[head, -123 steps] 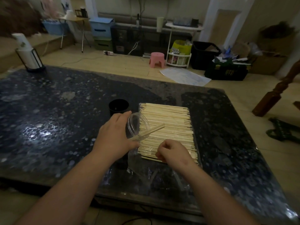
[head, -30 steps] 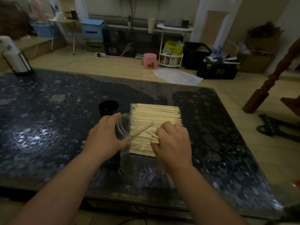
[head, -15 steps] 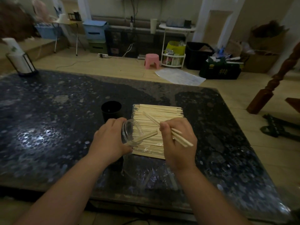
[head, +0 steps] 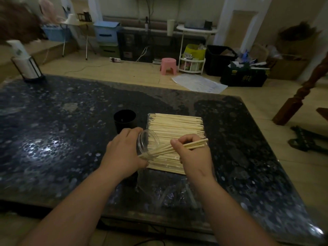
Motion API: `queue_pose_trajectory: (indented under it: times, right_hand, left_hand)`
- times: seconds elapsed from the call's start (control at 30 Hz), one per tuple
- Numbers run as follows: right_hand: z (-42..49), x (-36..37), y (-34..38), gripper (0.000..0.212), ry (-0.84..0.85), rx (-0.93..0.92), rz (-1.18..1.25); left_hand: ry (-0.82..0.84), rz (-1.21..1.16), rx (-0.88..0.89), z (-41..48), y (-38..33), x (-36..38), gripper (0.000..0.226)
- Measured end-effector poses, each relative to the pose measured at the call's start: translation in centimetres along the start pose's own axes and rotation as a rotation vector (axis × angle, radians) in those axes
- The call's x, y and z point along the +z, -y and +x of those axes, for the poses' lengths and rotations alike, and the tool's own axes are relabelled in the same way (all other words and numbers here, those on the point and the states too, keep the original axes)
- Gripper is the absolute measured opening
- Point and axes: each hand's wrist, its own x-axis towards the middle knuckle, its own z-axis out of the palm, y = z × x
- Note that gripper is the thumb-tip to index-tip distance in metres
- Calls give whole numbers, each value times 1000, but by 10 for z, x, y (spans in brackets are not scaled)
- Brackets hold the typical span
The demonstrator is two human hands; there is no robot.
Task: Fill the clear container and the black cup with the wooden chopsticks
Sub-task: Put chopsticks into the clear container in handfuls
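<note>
My left hand (head: pixel 122 151) grips the clear container (head: pixel 147 142), tipped on its side with its mouth facing right. My right hand (head: pixel 192 153) pinches a few wooden chopsticks (head: pixel 191 145) whose left ends reach into the container's mouth. Under both hands a flat pile of wooden chopsticks (head: pixel 175 125) lies on clear plastic wrap. The black cup (head: pixel 125 119) stands upright just left of the pile and behind my left hand; nothing sticks up out of it.
The dark speckled table (head: pixel 53 130) stretches far to the left. A black holder with a white roll (head: pixel 26 64) stands at the back left corner. Crumpled clear wrap (head: pixel 168 189) lies near the front edge. A wooden post (head: pixel 300 96) rises right of the table.
My right hand lifted a few chopsticks off the pile, turned them level and pushed their ends into the tilted container. My left hand kept hold of the container.
</note>
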Motion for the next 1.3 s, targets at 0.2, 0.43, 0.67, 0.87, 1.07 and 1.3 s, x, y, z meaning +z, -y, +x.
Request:
queue_pose_trajectory:
  times: [0.2,0.43,0.67,0.87,1.07,1.3]
  right_hand:
    - [2,0,1,19,-19,118,306]
    - [4,1,-9,25,-39,65,82]
    - [6,-2,-20,21,92,65,-213]
    - [3,1,-29,23,406,30,-626]
    - [-2,10,-38,26,508,32,-783]
    - [-1,14,-55,49,550,-138,-992]
  left_hand:
    - [-3,-5,-2,0,-1,-1,101]
    - [-10,-10,-18,0,-1,-3,101]
    - [-27,-23,-70,1,2,-9,104]
    - [-33,-45,-60,0,0,-10,100]
    - [-16,-35,-67,-1,0,-10,103]
    - [-12,-46,-67,2,2,-10,104]
